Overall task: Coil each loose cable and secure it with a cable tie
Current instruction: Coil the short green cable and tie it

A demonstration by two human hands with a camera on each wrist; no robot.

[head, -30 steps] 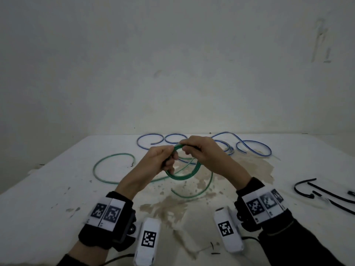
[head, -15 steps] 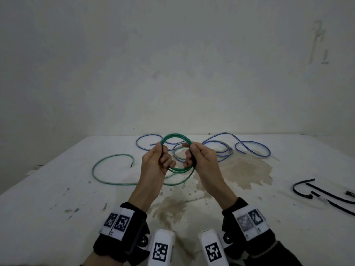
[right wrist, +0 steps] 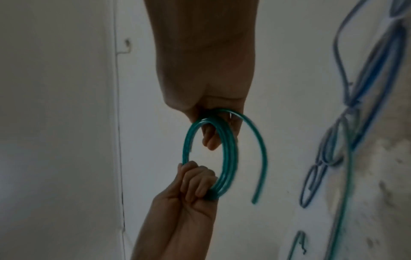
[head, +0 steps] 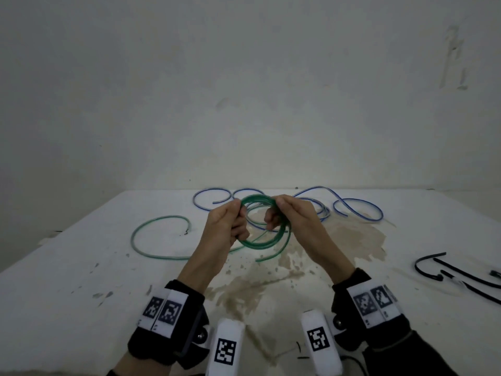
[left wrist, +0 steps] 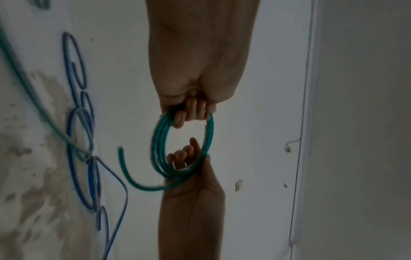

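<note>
A green cable, wound into a small coil [head: 267, 241], hangs above the table between both hands. My left hand [head: 230, 223] grips the coil's left side with curled fingers, and my right hand [head: 284, 215] pinches its right side. A short free end [head: 273, 256] sticks out below the coil. The rest of the green cable [head: 151, 232] trails in a loose loop on the table to the left. The left wrist view shows my left hand [left wrist: 191, 112] curled round the coil [left wrist: 159, 146]. In the right wrist view my right hand [right wrist: 211, 130] holds the coil [right wrist: 225, 158].
A blue cable [head: 352, 210] lies in loose loops at the back of the white table [head: 67, 294]. Several black cable ties [head: 450, 272] lie at the right edge. A brown stain [head: 355, 240] covers the table's middle. A wall rises just behind.
The hands have drawn slightly apart and the coil has tipped and widened. A short free end now sticks out below my right hand.
</note>
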